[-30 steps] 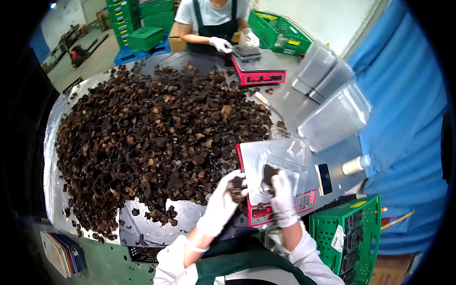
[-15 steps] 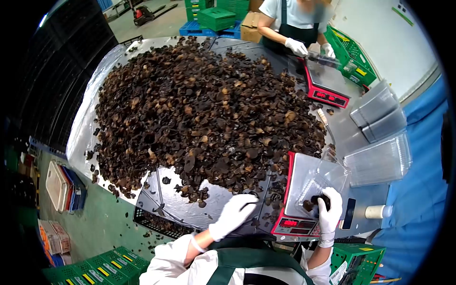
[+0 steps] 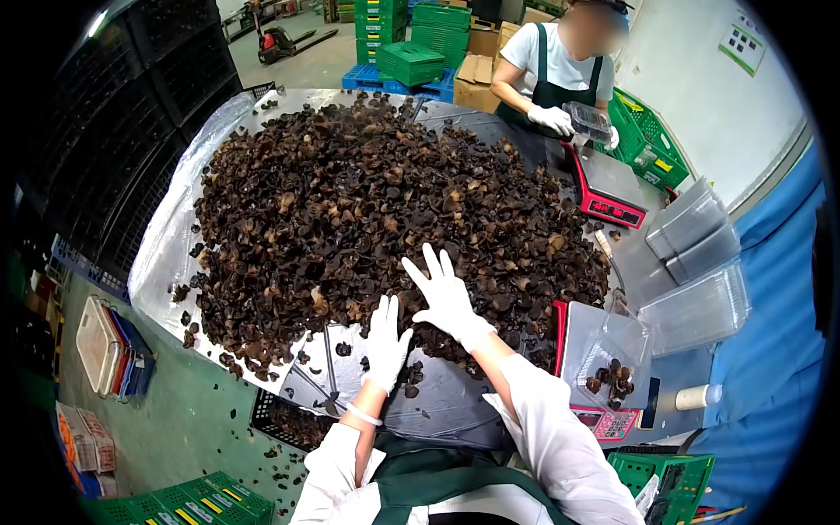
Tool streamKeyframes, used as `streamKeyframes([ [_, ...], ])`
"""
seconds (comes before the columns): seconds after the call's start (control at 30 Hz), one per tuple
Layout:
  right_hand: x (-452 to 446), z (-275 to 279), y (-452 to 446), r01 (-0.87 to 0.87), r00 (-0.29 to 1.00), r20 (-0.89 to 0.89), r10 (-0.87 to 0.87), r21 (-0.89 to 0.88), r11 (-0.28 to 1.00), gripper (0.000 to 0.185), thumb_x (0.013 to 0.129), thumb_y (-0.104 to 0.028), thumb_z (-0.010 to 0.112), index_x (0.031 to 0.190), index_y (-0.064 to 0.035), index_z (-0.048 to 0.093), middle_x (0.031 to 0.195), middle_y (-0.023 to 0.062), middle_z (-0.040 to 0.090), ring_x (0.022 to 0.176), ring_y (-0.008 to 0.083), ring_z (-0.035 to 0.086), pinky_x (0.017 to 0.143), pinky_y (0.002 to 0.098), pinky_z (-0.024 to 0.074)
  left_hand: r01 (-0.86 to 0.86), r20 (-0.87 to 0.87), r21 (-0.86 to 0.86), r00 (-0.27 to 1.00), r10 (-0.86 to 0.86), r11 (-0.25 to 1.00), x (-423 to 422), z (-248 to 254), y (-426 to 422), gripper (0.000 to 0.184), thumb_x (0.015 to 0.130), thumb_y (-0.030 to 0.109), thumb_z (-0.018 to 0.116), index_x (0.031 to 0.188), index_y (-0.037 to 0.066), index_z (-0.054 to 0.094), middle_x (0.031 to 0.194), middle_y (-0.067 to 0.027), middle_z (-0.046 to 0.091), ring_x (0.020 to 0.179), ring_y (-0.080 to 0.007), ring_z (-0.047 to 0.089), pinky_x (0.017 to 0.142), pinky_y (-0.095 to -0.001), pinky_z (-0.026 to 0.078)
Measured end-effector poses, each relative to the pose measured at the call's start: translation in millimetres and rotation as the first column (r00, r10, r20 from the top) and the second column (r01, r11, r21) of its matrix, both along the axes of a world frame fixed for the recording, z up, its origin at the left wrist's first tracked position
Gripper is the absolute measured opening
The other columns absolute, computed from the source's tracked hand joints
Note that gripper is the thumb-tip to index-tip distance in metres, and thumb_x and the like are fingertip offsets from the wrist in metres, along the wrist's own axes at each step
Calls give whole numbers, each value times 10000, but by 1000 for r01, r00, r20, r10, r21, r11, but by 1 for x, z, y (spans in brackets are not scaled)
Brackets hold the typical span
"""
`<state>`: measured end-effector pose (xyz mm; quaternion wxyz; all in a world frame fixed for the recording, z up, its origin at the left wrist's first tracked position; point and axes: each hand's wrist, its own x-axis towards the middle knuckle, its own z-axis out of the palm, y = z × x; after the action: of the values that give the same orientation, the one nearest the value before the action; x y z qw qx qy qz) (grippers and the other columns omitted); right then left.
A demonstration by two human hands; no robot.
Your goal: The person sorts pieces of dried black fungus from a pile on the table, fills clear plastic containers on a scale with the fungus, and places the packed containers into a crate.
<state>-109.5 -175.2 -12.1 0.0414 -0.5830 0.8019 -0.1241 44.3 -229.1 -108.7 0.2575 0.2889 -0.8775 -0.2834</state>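
Observation:
A large heap of dark wood ear mushrooms (image 3: 350, 210) covers most of the table. My right hand (image 3: 448, 302), in a white glove, lies on the heap's near side with its fingers spread. Beside it, my gloved left hand (image 3: 385, 346) is at the heap's front edge, fingers stretched out and thumb apart. Neither hand grips anything that I can see. To the right, a clear plastic box (image 3: 591, 354) with its lid up sits on a red scale (image 3: 573, 337). Several wood ear pieces (image 3: 612, 382) lie in the box.
Stacked clear boxes (image 3: 696, 302) stand at the right, near a white roll (image 3: 696, 397). Across the table a co-worker (image 3: 560, 74) holds a clear box (image 3: 590, 122) above another red scale (image 3: 612, 188). A black crate (image 3: 289, 420) sits below the table's front edge.
My right hand has left the box on the scale and moved left onto the heap. My left hand has shifted left and forward. The co-worker has raised a box.

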Motion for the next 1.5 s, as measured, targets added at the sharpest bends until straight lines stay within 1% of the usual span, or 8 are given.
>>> streamKeyframes([
  [0.07,2,-19,-15,47,995,-93,-35,129,991,1146,504,-411,877,1466,-244,278,1527,183,189,1331,448,314,870,472,514,4,-71,8,997,-3,1000,7,-9,-4,654,791,81,655,1392,87,399,1413,-173,409,1260,-363,417,1062,-402,352],
  [0.23,33,-51,19,-80,987,-141,77,-20,997,564,708,-216,716,1242,-182,537,1123,50,515,1024,248,503,751,366,477,67,-139,18,988,-64,998,30,-3,-1,504,772,38,660,1260,88,543,1251,-155,556,1134,-331,544,959,-376,457],
  [0.47,62,-68,117,-28,993,-115,13,-127,991,478,728,-178,664,1197,-157,577,1269,64,519,1163,261,479,832,370,445,432,-43,-31,900,-433,901,51,-1,51,630,743,80,682,1340,102,480,1313,-136,522,1179,-302,525,972,-365,454],
  [0.77,106,-78,224,59,995,87,-47,-136,989,447,725,-207,702,1154,-125,606,1287,104,523,1148,296,505,882,400,459,713,69,-97,701,-710,694,85,6,80,454,776,101,651,1224,87,581,1223,-134,584,1103,-305,580,881,-375,493],
  [0.93,108,-90,257,274,955,153,-253,-136,952,487,676,-219,755,1129,-105,617,1258,120,530,1163,335,490,955,419,438,519,28,-34,855,-518,854,112,-5,76,501,742,149,702,1221,68,582,1230,-144,576,1119,-331,558,917,-397,464],
  [1.07,109,-73,247,454,883,206,-421,-154,878,589,729,-233,745,1270,-97,557,1267,187,511,1148,370,493,971,431,425,362,37,-1,932,-361,932,123,-4,70,447,806,137,655,1238,54,571,1240,-164,559,1144,-343,520,977,-429,410],
  [1.37,120,-70,228,180,964,235,-124,-231,956,471,783,-59,598,1252,-98,568,1252,141,536,1050,304,547,883,379,483,573,27,-31,819,-573,819,104,-16,81,403,804,124,661,1198,71,598,1171,-145,600,1048,-325,574,900,-404,465],
  [1.5,98,-61,235,490,861,318,-396,-315,813,507,737,-6,567,1242,-48,552,1285,199,509,1172,356,499,999,393,417,450,33,8,892,-450,893,108,-14,78,436,812,226,681,1206,63,590,1196,-165,586,1090,-342,551,927,-409,444],
])
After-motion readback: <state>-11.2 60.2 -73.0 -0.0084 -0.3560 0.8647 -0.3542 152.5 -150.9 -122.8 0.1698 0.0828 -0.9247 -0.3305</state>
